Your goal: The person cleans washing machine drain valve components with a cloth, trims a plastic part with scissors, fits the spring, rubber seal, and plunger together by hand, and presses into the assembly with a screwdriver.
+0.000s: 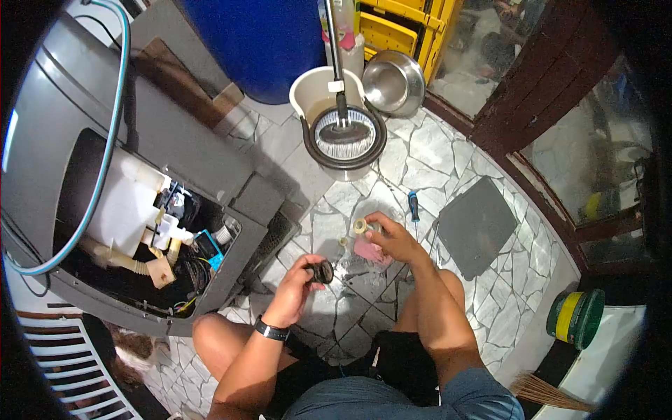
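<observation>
My left hand (pixel 297 288) holds a dark, round, cup-like part (pixel 322 272) by its side, just above the tiled floor. Pinched in my right hand (pixel 393 236) is a pale yellowish ring-shaped piece (pixel 360 225). A pink cloth (pixel 372 253) lies under and beside my right fingers. Between the two hands a small pale fitting (pixel 344 242) rests on the floor. A blue-handled screwdriver (pixel 413 205) lies beyond my right hand.
At the left stands an opened grey machine (pixel 210 154) with hoses and wiring exposed. A mop bucket (pixel 344 168), metal bowl (pixel 393 82) and blue barrel (pixel 259 42) are ahead. A grey panel (pixel 479 227) lies right; a green container (pixel 575 318) is farther right.
</observation>
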Demonstrator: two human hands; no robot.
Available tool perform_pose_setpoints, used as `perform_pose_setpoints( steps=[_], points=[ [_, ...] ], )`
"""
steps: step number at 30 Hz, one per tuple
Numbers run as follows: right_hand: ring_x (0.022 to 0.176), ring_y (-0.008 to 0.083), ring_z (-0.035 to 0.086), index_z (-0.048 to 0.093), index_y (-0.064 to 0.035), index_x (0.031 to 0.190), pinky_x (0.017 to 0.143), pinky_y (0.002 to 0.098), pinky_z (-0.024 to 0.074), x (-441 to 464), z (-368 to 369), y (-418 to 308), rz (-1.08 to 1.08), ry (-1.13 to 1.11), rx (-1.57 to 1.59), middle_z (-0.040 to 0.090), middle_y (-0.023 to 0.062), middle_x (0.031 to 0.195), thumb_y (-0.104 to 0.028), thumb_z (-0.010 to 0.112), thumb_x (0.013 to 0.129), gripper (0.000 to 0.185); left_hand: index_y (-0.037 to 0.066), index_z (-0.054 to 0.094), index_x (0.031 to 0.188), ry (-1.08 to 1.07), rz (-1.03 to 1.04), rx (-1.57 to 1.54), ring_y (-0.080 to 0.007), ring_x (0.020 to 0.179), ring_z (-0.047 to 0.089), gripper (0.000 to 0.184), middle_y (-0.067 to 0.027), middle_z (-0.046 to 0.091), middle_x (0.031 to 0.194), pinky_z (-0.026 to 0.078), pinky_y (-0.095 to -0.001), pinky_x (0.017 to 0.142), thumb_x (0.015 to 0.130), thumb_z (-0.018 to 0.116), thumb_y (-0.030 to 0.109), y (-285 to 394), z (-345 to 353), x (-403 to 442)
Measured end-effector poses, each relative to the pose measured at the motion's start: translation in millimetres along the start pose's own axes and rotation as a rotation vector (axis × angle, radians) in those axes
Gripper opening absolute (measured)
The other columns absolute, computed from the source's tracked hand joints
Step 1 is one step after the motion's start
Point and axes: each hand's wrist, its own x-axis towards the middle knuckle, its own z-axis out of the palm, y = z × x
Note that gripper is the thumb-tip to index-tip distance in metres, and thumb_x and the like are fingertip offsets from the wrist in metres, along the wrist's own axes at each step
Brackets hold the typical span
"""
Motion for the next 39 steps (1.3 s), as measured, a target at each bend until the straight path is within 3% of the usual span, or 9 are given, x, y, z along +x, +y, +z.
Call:
perform_pose_setpoints(
  steps=[9,13,15,19,23,26,27,30,39],
  points=[
    [0.089,0.0263,0.07,0.057,-0.0123,0.129,0.08,0.0429,0.0525,13.4,10.2,15.5,-0.081,0.085,0.181,0.073,0.0138,0.103,-0.033,0.062,0.098,0.037,0.006,0.06,0.118,0.173,-0.094,0.119,-0.011,0.087,0.056,0.02,0.0005,0.059,0.1,0.05,-0.0294,0.075,0.103,0.053,0.017,4.5,5.3,13.9],
    [0.092,0.0427,0.071,0.059,-0.0126,0.12,0.079,0.0481,0.0536,15.4,16.1,7.0,0.047,0.162,-0.21,0.072,0.024,0.095,-0.042,0.057,0.098,0.036,-0.001,0.063,0.114,0.076,-0.003,1.242,-0.0403,0.097,0.068,0.038,-0.0229,0.072,0.099,0.051,-0.0512,0.087,0.094,0.053,0.029,-62.2,-56.3,92.1],
    [0.092,0.0426,0.071,0.06,-0.0125,0.118,0.082,0.0499,0.0529,18.1,18.8,7.4,0.195,0.132,-0.295,0.073,0.022,0.096,-0.045,0.057,0.097,0.038,0.005,0.061,0.123,0.268,-0.176,1.281,-0.0478,0.104,0.066,0.045,-0.0276,0.071,0.11,0.05,-0.0562,0.091,0.089,0.056,0.034,-101.6,-55.8,122.0],
    [0.089,0.0423,0.07,0.062,-0.0161,0.118,0.09,0.0464,0.0511,16.5,26.9,21.3,0.149,0.193,-0.372,0.072,0.0219,0.091,-0.049,0.06,0.096,0.039,0.016,0.046,0.143,0.138,0.021,1.424,-0.0468,0.103,0.067,0.061,-0.027,0.068,0.11,0.053,-0.0529,0.09,0.088,0.066,0.03,-155.9,-46.1,169.4],
    [0.112,0.0404,0.065,0.061,-0.0053,0.12,0.1,0.0444,0.0481,5.7,35.1,47.9,-0.015,0.208,-0.479,0.067,0.0224,0.117,-0.038,0.063,0.096,0.041,0.019,0.055,0.136,0.214,0.18,1.436,-0.0423,0.109,0.065,0.048,-0.0179,0.067,0.118,0.054,-0.0527,0.088,0.09,0.064,0.025,-202.1,-49.6,203.3],
    [0.113,0.035,0.065,0.061,-0.0108,0.118,0.101,0.0469,0.046,-0.4,36.1,54.0,-0.07,0.244,-0.391,0.069,0.015,0.112,-0.032,0.065,0.093,0.033,0.011,0.07,0.109,0.281,0.176,1.316,-0.0427,0.103,0.066,0.024,-0.0176,0.07,0.107,0.054,-0.0526,0.085,0.092,0.061,0.025,-215.5,-63.5,222.3],
    [0.114,0.0345,0.064,0.061,-0.011,0.121,0.102,0.0471,0.0451,-4.5,34.4,46.8,-0.005,0.204,-0.235,0.069,0.0143,0.113,-0.031,0.065,0.093,0.035,0.008,0.071,0.104,0.26,0.306,1.171,-0.0349,0.095,0.07,0.02,-0.0138,0.073,0.1,0.055,-0.0473,0.08,0.097,0.061,0.025,-209.5,-64.2,219.3],
    [0.112,0.0341,0.066,0.06,-0.0159,0.13,0.103,0.0466,0.0448,4.4,34.5,58.7,-0.115,0.228,-0.391,0.069,0.0127,0.116,-0.03,0.065,0.094,0.039,0.009,0.064,0.112,0.104,-0.246,-0.052,-0.011,0.086,0.064,0.027,-0.0006,0.068,0.096,0.054,-0.0286,0.076,0.103,0.064,0.035,-147.8,-38.8,187.9],
    [0.093,0.0322,0.071,0.07,-0.0159,0.112,0.076,0.0464,0.0544,13.1,33.0,-5.1,-0.262,0.203,-0.593,0.07,0.0086,0.099,-0.047,0.075,0.086,0.041,0.006,0.062,0.112,0.067,-0.042,0.047,-0.0097,0.087,0.063,0.026,-0.0015,0.066,0.092,0.05,-0.0259,0.077,0.104,0.063,0.031,-78.3,-27.1,145.3]
  ],
)
